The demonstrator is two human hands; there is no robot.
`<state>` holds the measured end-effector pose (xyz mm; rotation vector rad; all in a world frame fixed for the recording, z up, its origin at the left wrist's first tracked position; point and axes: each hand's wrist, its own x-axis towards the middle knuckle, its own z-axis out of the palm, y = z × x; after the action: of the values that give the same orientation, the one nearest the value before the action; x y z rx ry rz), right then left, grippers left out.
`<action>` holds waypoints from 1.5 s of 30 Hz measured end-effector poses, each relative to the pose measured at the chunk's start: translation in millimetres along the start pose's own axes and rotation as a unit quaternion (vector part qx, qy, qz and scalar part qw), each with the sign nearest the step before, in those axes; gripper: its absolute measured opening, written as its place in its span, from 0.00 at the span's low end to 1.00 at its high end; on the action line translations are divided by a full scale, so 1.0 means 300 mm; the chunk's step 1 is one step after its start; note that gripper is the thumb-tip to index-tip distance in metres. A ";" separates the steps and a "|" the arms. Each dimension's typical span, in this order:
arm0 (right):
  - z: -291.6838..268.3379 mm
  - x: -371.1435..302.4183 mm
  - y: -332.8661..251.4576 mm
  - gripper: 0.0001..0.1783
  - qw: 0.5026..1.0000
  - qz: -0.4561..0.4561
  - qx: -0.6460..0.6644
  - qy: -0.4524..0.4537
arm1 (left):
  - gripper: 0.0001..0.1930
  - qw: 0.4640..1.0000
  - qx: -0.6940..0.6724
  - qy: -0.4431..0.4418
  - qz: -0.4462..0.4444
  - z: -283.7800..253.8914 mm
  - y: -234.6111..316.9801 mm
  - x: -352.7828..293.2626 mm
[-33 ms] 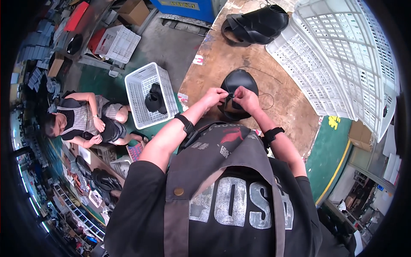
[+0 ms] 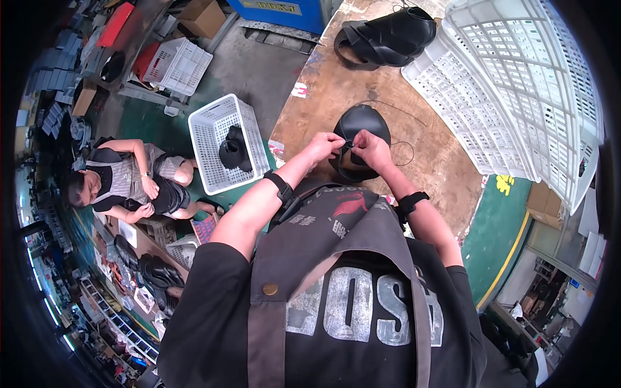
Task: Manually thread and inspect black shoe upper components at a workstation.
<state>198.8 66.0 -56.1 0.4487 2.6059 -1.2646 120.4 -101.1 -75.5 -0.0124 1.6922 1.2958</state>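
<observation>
A glossy black rounded shell [image 2: 362, 121], helmet-like, rests on the wooden table in front of me. Over its near side my left hand [image 2: 326, 146] is closed in a pinch. Close beside it, my right hand [image 2: 371, 150] pinches too, its fingertips almost meeting the left ones. Something small and dark shows between them, perhaps a thin black cord, but I cannot make out its kind. A thin dark cord [image 2: 404, 143] lies in loose loops on the table to the right of the shell.
Nested black shells [image 2: 388, 37] lie at the table's [image 2: 310, 97] far side. White plastic crates [image 2: 479, 110] lean at the right. On the floor at left, a white basket [image 2: 196, 149] holds black pieces; beyond it sits another person [image 2: 123, 174].
</observation>
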 end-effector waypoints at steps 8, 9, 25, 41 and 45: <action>0.000 -0.003 -0.012 0.13 0.998 -0.050 -0.043 0.022 | 0.11 0.999 0.031 -0.002 0.018 0.005 0.007 -0.003; 0.003 -0.003 -0.012 0.13 0.998 -0.050 -0.043 0.022 | 0.10 0.999 0.043 -0.004 0.024 0.007 0.012 -0.007; -0.039 -0.060 -0.003 0.37 0.966 -0.131 -0.211 0.078 | 0.06 0.992 -0.092 0.065 0.052 -0.006 -0.039 0.039; -0.100 -0.158 0.142 0.47 0.987 -0.022 -0.132 0.091 | 0.09 0.829 -0.507 0.191 0.136 -0.419 0.010 0.044; -0.106 -0.175 0.141 0.34 0.988 -0.065 -0.081 0.117 | 0.10 0.938 -0.276 0.104 0.184 -0.249 0.085 0.009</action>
<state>261.2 106.3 -50.8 0.4290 2.9509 -1.0832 56.0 -144.4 -61.2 -0.1761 1.4882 2.0873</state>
